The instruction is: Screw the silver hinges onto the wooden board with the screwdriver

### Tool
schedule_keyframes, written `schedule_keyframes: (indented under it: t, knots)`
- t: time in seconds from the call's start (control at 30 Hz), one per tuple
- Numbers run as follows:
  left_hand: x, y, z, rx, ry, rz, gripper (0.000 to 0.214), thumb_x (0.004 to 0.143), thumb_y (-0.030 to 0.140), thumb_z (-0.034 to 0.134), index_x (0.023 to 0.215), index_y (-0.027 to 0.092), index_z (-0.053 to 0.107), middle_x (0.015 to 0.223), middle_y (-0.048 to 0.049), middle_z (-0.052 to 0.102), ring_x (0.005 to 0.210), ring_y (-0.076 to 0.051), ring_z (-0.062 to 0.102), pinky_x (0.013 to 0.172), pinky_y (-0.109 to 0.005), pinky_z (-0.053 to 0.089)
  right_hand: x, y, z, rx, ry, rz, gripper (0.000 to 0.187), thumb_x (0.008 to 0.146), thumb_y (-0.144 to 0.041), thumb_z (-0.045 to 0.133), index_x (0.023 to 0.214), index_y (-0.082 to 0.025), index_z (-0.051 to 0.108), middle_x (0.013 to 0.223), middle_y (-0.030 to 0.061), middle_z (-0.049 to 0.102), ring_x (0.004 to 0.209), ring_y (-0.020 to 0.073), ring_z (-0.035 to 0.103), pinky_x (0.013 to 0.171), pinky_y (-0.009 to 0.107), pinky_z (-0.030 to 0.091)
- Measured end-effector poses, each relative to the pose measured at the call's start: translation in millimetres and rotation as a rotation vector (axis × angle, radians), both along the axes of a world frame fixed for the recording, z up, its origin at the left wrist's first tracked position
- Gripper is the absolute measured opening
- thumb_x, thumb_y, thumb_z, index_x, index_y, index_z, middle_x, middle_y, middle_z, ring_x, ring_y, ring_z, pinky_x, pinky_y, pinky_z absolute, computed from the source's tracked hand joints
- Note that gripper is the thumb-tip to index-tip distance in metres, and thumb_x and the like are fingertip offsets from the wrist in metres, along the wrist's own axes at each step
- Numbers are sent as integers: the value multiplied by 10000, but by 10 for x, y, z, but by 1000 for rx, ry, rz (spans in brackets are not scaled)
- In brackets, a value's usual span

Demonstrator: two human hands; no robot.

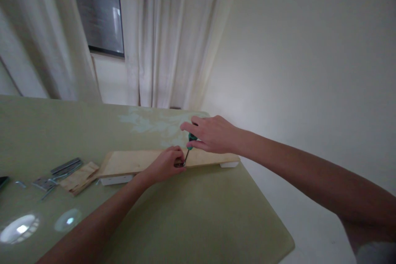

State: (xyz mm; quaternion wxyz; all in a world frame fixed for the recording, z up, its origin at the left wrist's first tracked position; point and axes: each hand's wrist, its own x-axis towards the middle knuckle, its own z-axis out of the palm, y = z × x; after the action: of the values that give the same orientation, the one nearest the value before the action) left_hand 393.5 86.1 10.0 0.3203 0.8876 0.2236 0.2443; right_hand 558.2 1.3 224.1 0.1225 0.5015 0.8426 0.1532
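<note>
My right hand (213,134) is closed round the green handle of a screwdriver (190,144), whose thin shaft slants down to the near edge of a wooden board (130,161). Beside the screwdriver's tip, my left hand (168,163) is closed, its fingertips pinching a small dark metal piece (179,165) against the board. What exactly that piece is cannot be made out. The board lies raised on white blocks, one block (117,179) under its left part and another block (229,165) under its right end.
Left of the board lie a small wooden piece (78,178), a grey metal strip (66,166), a metal plate (45,183) and a bent metal key (20,184). A dark object (3,181) sits at the left edge. The green table (198,218) meets a white wall (303,70) and curtains (176,37).
</note>
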Motion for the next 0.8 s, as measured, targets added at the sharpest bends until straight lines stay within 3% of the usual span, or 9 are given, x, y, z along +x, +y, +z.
schedule_keyframes:
  t: [0.2, 0.37, 0.47, 0.53, 0.6, 0.7, 0.8]
  knots:
    - [1, -1, 41, 20, 28, -42, 89, 829, 235, 739, 904, 197, 709, 958, -48, 691, 872, -211, 625, 787, -294, 451, -50, 74, 162, -79, -104, -151, 496, 1037, -664, 554, 1134, -197, 692, 1055, 157, 795, 974, 327, 761, 656, 329, 407]
    - [7, 22, 20, -93, 5, -88, 171, 902, 354, 678, 887, 189, 721, 853, -28, 678, 764, -184, 596, 713, -276, 406, -92, 149, 301, -279, -71, -17, 433, 991, -408, 723, 1350, -244, 543, 1181, 99, 805, 986, 265, 751, 633, 310, 388]
    - [23, 17, 8, -80, -11, -74, 252, 951, 379, 612, 819, 183, 700, 821, -39, 679, 768, -191, 593, 714, -284, 387, -146, 144, 285, -226, -114, -37, 384, 1054, -547, 616, 1262, -224, 622, 1134, 131, 812, 1012, 289, 758, 679, 318, 420]
    - [35, 8, 7, -54, -11, -70, 255, 955, 369, 605, 802, 184, 692, 811, -41, 679, 771, -194, 591, 719, -288, 378, -167, 131, 263, -153, -150, -104, 518, 1076, -668, 482, 1178, -198, 676, 1099, 166, 810, 1016, 322, 766, 693, 333, 437]
    - [43, -1, 11, -29, -11, -59, 291, 971, 375, 588, 765, 185, 669, 800, -42, 670, 765, -192, 586, 720, -291, 370, -163, 121, 285, -142, -176, -133, 529, 1067, -672, 501, 1224, -194, 664, 1116, 167, 807, 1011, 327, 770, 682, 332, 430]
    - [46, -15, 24, -13, -16, -62, 339, 987, 374, 568, 716, 183, 639, 797, -46, 656, 759, -187, 584, 720, -290, 368, -126, 116, 406, -220, -199, -36, 451, 1018, -503, 699, 1359, -237, 572, 1230, 114, 787, 1029, 281, 758, 640, 302, 375]
    - [43, -29, 39, -12, -16, -40, 311, 971, 359, 589, 723, 182, 647, 798, -45, 656, 747, -182, 576, 706, -287, 360, -107, 114, 468, -252, -248, 109, 279, 1047, -387, 685, 1286, -261, 612, 1248, 71, 776, 1046, 239, 744, 629, 292, 340]
